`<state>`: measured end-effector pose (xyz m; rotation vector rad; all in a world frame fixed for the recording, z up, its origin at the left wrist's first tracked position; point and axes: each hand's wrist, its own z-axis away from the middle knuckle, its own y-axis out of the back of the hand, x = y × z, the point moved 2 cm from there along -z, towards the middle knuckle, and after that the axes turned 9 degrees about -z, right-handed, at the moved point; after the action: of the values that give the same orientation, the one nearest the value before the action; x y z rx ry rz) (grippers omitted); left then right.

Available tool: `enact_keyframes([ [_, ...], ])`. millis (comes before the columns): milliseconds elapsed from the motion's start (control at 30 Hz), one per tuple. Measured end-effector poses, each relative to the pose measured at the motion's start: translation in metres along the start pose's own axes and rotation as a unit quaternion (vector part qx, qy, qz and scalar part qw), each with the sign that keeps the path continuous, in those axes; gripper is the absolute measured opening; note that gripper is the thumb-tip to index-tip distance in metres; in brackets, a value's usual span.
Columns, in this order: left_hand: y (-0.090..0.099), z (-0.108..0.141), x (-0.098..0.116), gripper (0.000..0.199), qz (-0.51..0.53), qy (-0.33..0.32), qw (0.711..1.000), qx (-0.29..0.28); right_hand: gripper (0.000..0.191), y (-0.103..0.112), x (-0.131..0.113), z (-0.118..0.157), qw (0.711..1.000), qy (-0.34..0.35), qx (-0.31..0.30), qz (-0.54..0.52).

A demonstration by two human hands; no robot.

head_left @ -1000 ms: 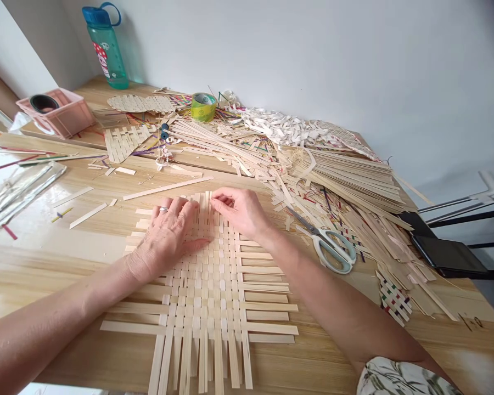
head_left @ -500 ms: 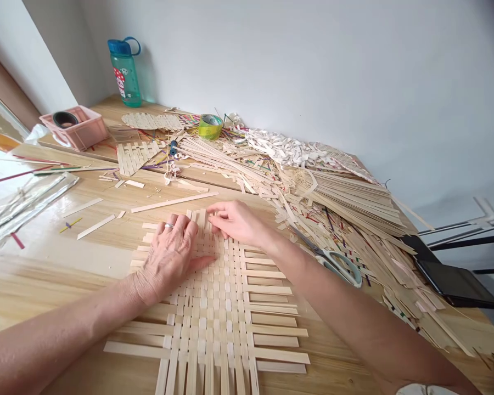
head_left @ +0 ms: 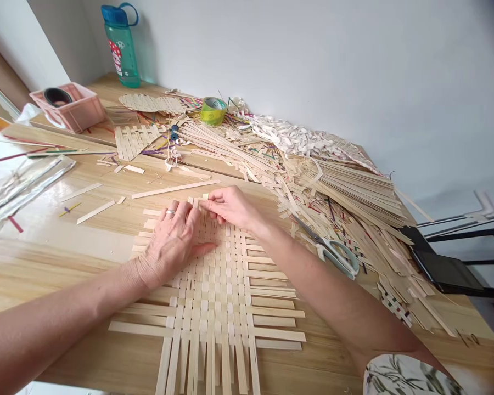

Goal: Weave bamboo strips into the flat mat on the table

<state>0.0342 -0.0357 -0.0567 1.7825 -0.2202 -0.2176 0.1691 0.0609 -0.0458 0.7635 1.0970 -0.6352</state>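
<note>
A woven mat of pale flat wooden strips (head_left: 218,296) lies on the table, loose strip ends sticking out on its sides and near end. My left hand (head_left: 170,236), with a ring on one finger, rests on the mat's upper left part, its thumb stretched apart across the weave. At the far edge, my right hand (head_left: 230,208) pinches the end of a wooden strip (head_left: 206,203) between thumb and forefinger. The fingertips of both hands are close together there. Part of the far weave is covered by my hands.
White-handled scissors (head_left: 335,253) lie right of my right forearm. Behind are heaped strips (head_left: 354,186), a roll of yellow-green tape (head_left: 213,111), a pink basket (head_left: 72,109) and a blue-green bottle (head_left: 122,52). A dark phone (head_left: 450,270) sits at the right edge.
The whole view has shifted, so things appear higher. My right hand has moved slightly left along the far edge and now pinches a strip end. My left hand stays on the mat.
</note>
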Motion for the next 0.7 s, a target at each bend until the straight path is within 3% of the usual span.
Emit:
enact_keyframes([
  [200, -0.001, -0.002, -0.001, 0.053, -0.005, -0.014, 1.000, -0.009, 0.031, -0.002, 0.007, 0.004, 0.995, 0.079, 0.032, 0.055],
  [567, 0.004, -0.003, 0.000, 0.052, -0.003, -0.014, 0.999, -0.037, 0.027, -0.003, 0.012, 0.006, 0.994, 0.071, 0.076, 0.039],
  [700, 0.003, -0.002, 0.001, 0.050, -0.009, -0.004, 0.999, -0.033, 0.032, -0.004, 0.012, 0.003, 0.997, 0.052, 0.061, 0.013],
])
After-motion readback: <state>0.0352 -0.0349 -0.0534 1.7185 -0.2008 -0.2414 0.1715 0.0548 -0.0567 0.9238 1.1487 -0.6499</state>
